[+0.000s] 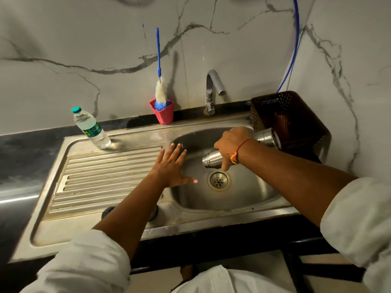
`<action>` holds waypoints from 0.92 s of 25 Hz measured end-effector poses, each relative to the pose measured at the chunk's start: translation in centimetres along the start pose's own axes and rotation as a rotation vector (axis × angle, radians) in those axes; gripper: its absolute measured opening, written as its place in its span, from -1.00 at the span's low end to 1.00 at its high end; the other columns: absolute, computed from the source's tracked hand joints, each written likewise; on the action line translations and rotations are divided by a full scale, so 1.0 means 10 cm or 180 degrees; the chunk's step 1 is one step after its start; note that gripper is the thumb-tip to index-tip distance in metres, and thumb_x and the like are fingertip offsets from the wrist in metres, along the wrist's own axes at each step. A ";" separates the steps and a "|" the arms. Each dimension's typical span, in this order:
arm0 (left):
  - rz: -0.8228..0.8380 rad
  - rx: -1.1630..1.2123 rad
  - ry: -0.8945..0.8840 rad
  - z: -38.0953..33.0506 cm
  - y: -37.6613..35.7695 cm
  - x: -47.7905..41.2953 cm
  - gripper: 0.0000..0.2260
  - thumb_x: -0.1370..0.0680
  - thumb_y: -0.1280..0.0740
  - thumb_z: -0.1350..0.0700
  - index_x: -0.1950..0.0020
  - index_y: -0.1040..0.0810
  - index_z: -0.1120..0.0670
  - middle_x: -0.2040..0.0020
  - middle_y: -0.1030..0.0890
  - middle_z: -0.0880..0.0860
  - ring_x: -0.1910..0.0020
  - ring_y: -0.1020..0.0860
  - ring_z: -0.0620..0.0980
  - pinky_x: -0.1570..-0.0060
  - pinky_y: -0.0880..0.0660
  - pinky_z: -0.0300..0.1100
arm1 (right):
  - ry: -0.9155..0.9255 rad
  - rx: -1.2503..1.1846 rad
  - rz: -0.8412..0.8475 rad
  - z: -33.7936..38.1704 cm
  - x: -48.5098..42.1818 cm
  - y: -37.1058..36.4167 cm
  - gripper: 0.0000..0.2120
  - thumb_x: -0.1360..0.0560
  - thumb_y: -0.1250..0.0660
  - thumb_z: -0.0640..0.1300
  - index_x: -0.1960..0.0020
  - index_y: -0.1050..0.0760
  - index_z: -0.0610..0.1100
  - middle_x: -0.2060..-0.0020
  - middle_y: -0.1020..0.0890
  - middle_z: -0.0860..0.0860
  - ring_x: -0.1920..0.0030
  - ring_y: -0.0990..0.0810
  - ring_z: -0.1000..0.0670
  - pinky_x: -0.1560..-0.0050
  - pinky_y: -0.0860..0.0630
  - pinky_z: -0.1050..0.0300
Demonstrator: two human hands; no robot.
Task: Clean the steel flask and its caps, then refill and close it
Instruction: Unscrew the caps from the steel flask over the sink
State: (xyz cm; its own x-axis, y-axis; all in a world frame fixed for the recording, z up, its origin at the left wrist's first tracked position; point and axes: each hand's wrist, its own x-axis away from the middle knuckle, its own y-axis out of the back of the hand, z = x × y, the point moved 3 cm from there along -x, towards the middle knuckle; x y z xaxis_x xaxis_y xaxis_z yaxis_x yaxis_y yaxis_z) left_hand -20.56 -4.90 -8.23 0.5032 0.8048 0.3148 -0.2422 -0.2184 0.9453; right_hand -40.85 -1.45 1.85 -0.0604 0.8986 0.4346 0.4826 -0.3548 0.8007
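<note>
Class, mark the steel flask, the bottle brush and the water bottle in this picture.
steel flask [212,159]: head view, ribbed neck end.
bottle brush [159,93]: head view, white bristles.
water bottle [92,129]: head view, green label.

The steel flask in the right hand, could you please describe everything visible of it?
The shiny cylindrical steel flask is held over the steel sink basin, tilted, its ringed neck low toward the drain, its flat base high beside the brown perforated basket. The right hand grips its middle, hiding it there; nothing else touches it.
</note>
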 end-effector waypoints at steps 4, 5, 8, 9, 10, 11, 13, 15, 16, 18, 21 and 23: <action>0.0037 -0.0002 0.0135 -0.12 -0.02 0.10 0.10 -0.38 -0.08 -0.62 -0.68 0.14 0.05 -0.67 0.20 0.12 -0.63 0.28 0.15 -0.59 0.22 0.20 | 0.0067 -0.0045 -0.0117 -0.07 0.07 -0.13 -0.38 -0.28 -0.38 0.40 -0.18 -0.50 0.05 0.00 -0.59 -0.05 0.02 -0.57 -0.10 0.13 -0.43 0.05; 0.0033 0.0007 0.0166 -0.13 -0.02 0.11 0.10 -0.37 -0.05 -0.62 -0.68 0.15 0.05 -0.67 0.20 0.12 -0.63 0.28 0.14 -0.59 0.24 0.18 | 0.0061 -0.0140 -0.0176 -0.10 0.09 -0.14 -0.39 -0.29 -0.39 0.39 -0.19 -0.49 0.05 0.00 -0.58 -0.05 0.01 -0.56 -0.10 0.13 -0.43 0.05; 0.0045 0.0064 0.0233 -0.21 -0.03 0.16 0.14 -0.30 0.08 -0.65 -0.68 0.15 0.04 -0.68 0.19 0.10 -0.63 0.28 0.12 -0.56 0.26 0.15 | 0.0120 -0.0283 -0.0283 -0.13 0.16 -0.18 -0.42 -0.29 -0.39 0.36 -0.18 -0.48 0.06 0.03 -0.57 -0.05 0.04 -0.55 -0.09 0.10 -0.44 0.05; 0.0043 0.0055 0.0238 -0.24 -0.03 0.18 0.15 -0.28 0.12 -0.65 -0.68 0.15 0.04 -0.68 0.19 0.10 -0.64 0.27 0.12 -0.56 0.27 0.14 | 0.0131 -0.0307 -0.0316 -0.13 0.18 -0.19 -0.42 -0.29 -0.39 0.36 -0.17 -0.48 0.06 0.04 -0.57 -0.05 0.05 -0.55 -0.09 0.10 -0.45 0.05; 0.0032 0.0022 0.0239 -0.26 -0.02 0.20 0.14 -0.29 0.11 -0.65 -0.68 0.15 0.04 -0.68 0.19 0.10 -0.64 0.27 0.12 -0.55 0.28 0.13 | 0.0137 -0.0309 -0.0355 -0.13 0.19 -0.20 -0.42 -0.28 -0.39 0.36 -0.17 -0.47 0.06 0.04 -0.57 -0.05 0.05 -0.55 -0.09 0.09 -0.46 0.05; 0.0022 -0.0008 0.0235 -0.29 0.00 0.22 0.11 -0.33 0.08 -0.64 -0.68 0.16 0.04 -0.68 0.19 0.10 -0.64 0.27 0.12 -0.55 0.29 0.13 | 0.0137 -0.0301 -0.0396 -0.14 0.20 -0.21 -0.42 -0.28 -0.40 0.36 -0.18 -0.47 0.06 0.03 -0.57 -0.06 0.04 -0.55 -0.10 0.10 -0.45 0.05; -0.0010 -0.0068 0.0203 -0.34 0.05 0.24 0.07 -0.39 0.01 -0.61 -0.68 0.17 0.04 -0.68 0.19 0.11 -0.64 0.27 0.13 -0.54 0.30 0.12 | 0.0150 -0.0342 -0.0474 -0.16 0.23 -0.22 -0.41 -0.29 -0.39 0.36 -0.18 -0.47 0.06 0.02 -0.57 -0.06 0.03 -0.55 -0.10 0.11 -0.44 0.05; -0.0006 -0.0124 0.0177 -0.39 0.08 0.24 0.09 -0.35 0.07 -0.62 -0.68 0.18 0.04 -0.68 0.20 0.11 -0.64 0.27 0.14 -0.54 0.30 0.12 | 0.0171 -0.0410 -0.0509 -0.18 0.24 -0.23 -0.43 -0.29 -0.39 0.36 -0.17 -0.47 0.07 0.04 -0.56 -0.06 0.05 -0.55 -0.09 0.12 -0.43 0.06; 0.0016 -0.0124 0.0176 -0.41 0.09 0.24 0.13 -0.29 0.13 -0.64 -0.67 0.18 0.04 -0.68 0.20 0.11 -0.64 0.27 0.13 -0.54 0.30 0.12 | 0.0176 -0.0415 -0.0496 -0.19 0.24 -0.25 -0.44 -0.29 -0.39 0.35 -0.15 -0.47 0.07 0.06 -0.56 -0.05 0.07 -0.54 -0.08 0.13 -0.42 0.06; 0.0032 -0.0126 0.0158 -0.43 0.09 0.24 0.18 -0.21 0.20 -0.65 -0.67 0.18 0.04 -0.68 0.20 0.10 -0.64 0.27 0.13 -0.54 0.30 0.12 | 0.0134 -0.0455 -0.0529 -0.19 0.22 -0.29 -0.44 -0.28 -0.39 0.36 -0.14 -0.47 0.07 0.06 -0.56 -0.05 0.08 -0.53 -0.08 0.15 -0.41 0.06; 0.0057 -0.0082 0.0160 -0.42 0.08 0.26 0.17 -0.23 0.18 -0.65 -0.67 0.18 0.04 -0.68 0.20 0.10 -0.64 0.26 0.13 -0.54 0.30 0.12 | 0.0128 -0.0718 -0.0587 -0.19 0.18 -0.38 -0.41 -0.27 -0.37 0.38 -0.17 -0.46 0.06 0.09 -0.56 -0.03 0.12 -0.54 -0.07 0.15 -0.45 0.08; 0.0032 0.0035 0.0211 -0.40 0.08 0.28 0.10 -0.33 0.07 -0.62 -0.68 0.16 0.04 -0.68 0.19 0.10 -0.64 0.25 0.13 -0.55 0.27 0.12 | 0.0097 -0.1108 -0.0667 -0.19 0.13 -0.44 -0.36 -0.24 -0.36 0.39 -0.20 -0.44 0.07 0.10 -0.54 -0.02 0.14 -0.54 -0.07 0.13 -0.51 0.06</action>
State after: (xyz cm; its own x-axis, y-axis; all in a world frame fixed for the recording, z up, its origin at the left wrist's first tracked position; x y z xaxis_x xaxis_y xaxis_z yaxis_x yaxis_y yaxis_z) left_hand -22.61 -0.62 -6.88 0.4445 0.8373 0.3184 -0.2379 -0.2324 0.9431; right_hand -44.70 0.78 -0.30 -0.1544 0.9545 0.2551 0.1329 -0.2358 0.9627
